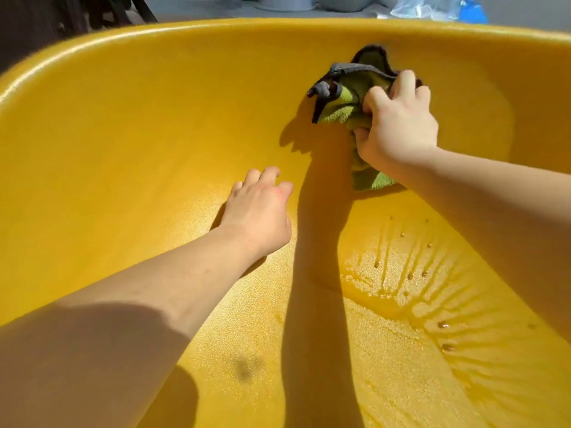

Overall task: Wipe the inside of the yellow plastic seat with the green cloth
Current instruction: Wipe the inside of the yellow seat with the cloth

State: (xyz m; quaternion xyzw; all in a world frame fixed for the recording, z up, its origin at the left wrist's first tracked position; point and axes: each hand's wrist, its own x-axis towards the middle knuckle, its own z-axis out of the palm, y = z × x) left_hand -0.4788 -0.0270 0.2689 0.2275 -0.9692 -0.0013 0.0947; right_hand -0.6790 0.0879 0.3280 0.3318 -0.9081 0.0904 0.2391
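Observation:
The yellow plastic seat [129,125] fills almost the whole view, its curved rim running along the top. My right hand [398,122] is bunched around the green cloth [346,103], which has a grey edge, and presses it against the seat's far inner wall at the upper right. A fold of the cloth hangs below my wrist. My left hand [258,211] lies flat on the inner surface near the middle, fingers spread, holding nothing.
Water streaks and droplets [408,282] shine on the seat's bottom at the lower right. A dark smudge [244,370] marks the bottom near me. Beyond the rim are pale containers [290,1], a clear plastic bag [426,7] and a dark object [46,23].

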